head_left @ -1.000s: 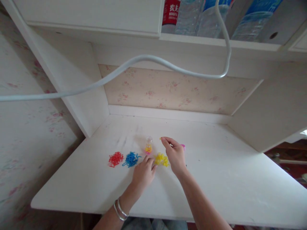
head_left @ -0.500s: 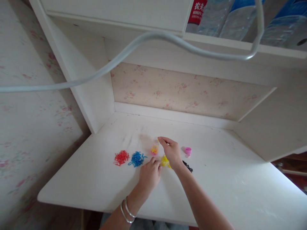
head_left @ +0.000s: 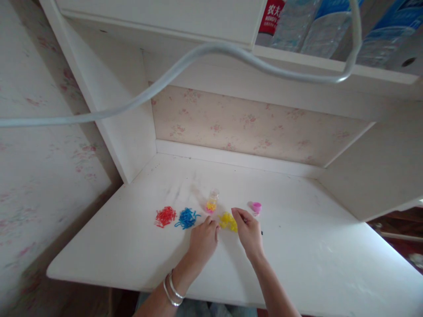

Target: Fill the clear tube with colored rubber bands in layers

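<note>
A small clear bottle (head_left: 212, 200) stands upright, with yellow and pink bits in its lower part. My left hand (head_left: 204, 237), with two silver bangles at the wrist, rests on the desk just in front of it, fingers curled; what they hold, if anything, is hidden. Beside it lies a pile of small yellow bands (head_left: 228, 221). My right hand (head_left: 248, 231) is at that pile's right edge, thumb and finger pinched; anything between them is too small to see. To the left lie blue bands (head_left: 187, 218) and red bands (head_left: 165, 216). A black pile is almost wholly hidden behind my right hand.
A small pink cup-like piece (head_left: 257, 207) stands on the white desk (head_left: 307, 246) beyond my right hand. A pale cable (head_left: 228, 49) crosses the upper view. Large water bottles (head_left: 327, 28) sit on the shelf above, and white side panels flank the desk.
My right hand has moved from the bottle's mouth toward me and right, down to the yellow pile, covering most of the black one. My left hand has stayed nearly in place.
</note>
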### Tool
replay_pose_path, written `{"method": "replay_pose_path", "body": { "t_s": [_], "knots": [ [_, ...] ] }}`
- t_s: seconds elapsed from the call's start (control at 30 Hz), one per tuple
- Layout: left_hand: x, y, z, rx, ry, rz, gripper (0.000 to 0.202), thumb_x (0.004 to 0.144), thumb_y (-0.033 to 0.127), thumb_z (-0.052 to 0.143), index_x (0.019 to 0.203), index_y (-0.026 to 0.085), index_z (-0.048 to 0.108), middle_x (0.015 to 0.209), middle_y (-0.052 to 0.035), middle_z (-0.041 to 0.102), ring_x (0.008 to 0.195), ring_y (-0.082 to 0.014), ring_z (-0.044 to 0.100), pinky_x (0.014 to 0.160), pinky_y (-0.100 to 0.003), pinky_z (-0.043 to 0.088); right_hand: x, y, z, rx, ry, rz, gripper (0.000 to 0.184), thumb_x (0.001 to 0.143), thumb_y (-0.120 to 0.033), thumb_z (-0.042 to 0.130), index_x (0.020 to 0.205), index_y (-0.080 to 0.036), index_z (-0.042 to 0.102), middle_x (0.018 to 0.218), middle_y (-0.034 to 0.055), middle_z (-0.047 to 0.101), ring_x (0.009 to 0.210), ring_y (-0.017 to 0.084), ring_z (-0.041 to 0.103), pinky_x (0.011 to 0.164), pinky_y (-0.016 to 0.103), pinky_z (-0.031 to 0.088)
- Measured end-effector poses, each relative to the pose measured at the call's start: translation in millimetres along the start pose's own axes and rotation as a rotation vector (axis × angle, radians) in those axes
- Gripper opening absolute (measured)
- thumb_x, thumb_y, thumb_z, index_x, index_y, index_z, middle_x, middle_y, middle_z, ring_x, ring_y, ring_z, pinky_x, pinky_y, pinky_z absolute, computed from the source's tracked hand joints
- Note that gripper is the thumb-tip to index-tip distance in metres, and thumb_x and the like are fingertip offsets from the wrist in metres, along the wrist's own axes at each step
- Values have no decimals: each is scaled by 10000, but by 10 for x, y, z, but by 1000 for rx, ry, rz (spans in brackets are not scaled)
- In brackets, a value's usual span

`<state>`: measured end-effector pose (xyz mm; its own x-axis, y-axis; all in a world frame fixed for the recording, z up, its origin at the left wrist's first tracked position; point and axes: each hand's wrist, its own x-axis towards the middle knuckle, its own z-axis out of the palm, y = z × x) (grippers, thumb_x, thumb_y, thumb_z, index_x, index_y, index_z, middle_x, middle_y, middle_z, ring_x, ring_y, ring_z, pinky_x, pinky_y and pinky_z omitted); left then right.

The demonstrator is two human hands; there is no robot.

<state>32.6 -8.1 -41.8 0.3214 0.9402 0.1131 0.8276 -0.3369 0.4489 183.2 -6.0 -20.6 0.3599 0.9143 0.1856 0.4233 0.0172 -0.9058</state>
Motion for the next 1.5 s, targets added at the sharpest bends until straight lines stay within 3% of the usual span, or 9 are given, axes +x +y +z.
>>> {"method": "replay_pose_path", "body": {
  "t_s": [0.1, 0.23, 0.37, 0.63, 0.8, 0.9, 1.23, 1.4, 1.5],
  "knots": [
    [-3, -6, -9, -24, 7, 7, 251, 945, 210, 387, 964, 219, 637, 986, -39, 647, 867, -149, 644, 718, -246, 471, -248, 222, -113, -333, 8, -127, 388, 913, -455, 438, 910, -193, 723, 824, 58, 690, 681, 166, 621, 599, 250, 434],
    [26, -36, -8, -156, 104, 22, 223, 935, 210, 421, 933, 214, 644, 964, -39, 652, 882, -156, 639, 749, -252, 481, -484, 284, -161, -799, -41, -186, 280, 946, -340, 425, 995, -273, 692, 832, 13, 663, 554, 114, 587, 479, 219, 295],
    [45, -48, -37, -197, 139, 44, 210, 937, 221, 428, 886, 197, 631, 926, -41, 650, 877, -159, 629, 800, -275, 491, -517, 246, -140, -963, -68, -167, 233, 950, -320, 449, 952, -289, 680, 825, -9, 654, 525, 100, 581, 457, 234, 202],
    [81, 40, -400, -271, 321, 167, 196, 942, 267, 438, 915, 206, 623, 913, -46, 640, 855, -159, 627, 743, -265, 503, -452, 295, -143, -972, -94, -193, 239, 953, -248, 431, 856, -264, 649, 784, -18, 637, 490, 87, 566, 452, 267, 122],
    [328, 86, -794, -221, 452, 167, 173, 930, 281, 478, 925, 203, 633, 925, -29, 637, 788, -125, 614, 732, -237, 479, -473, 364, -155, -935, -71, -214, 206, 943, -228, 450, 910, -278, 647, 793, -24, 635, 480, 81, 565, 450, 276, 103],
    [497, 77, -900, -157, 508, 178, 171, 926, 278, 486, 925, 197, 637, 920, -31, 642, 820, -133, 616, 750, -237, 470, -489, 403, -165, -894, -42, -215, 219, 957, -257, 441, 962, -287, 658, 799, -22, 637, 478, 73, 559, 448, 275, 115],
    [659, -72, -796, -83, 457, 130, 232, 932, 295, 467, 939, 196, 677, 917, -30, 658, 801, -137, 618, 757, -246, 462, -508, 420, -186, -819, 48, -272, 307, 992, -310, 373, 987, -269, 677, 764, -6, 627, 472, 84, 536, 441, 251, 161],
    [472, -78, -761, -220, 513, 81, 245, 930, 331, 467, 929, 183, 663, 903, -32, 638, 702, -119, 571, 702, -245, 449, -510, 408, -177, -750, 83, -299, 331, 996, -330, 352, 972, -248, 672, 784, 1, 643, 494, 97, 558, 444, 237, 225],
    [263, -26, -612, -312, 493, 42, 244, 932, 335, 461, 916, 180, 648, 877, -28, 615, 667, -112, 547, 653, -236, 440, -520, 396, -165, -653, 69, -299, 317, 995, -337, 356, 994, -233, 655, 853, 13, 665, 570, 114, 599, 479, 226, 297]
  ]
}}
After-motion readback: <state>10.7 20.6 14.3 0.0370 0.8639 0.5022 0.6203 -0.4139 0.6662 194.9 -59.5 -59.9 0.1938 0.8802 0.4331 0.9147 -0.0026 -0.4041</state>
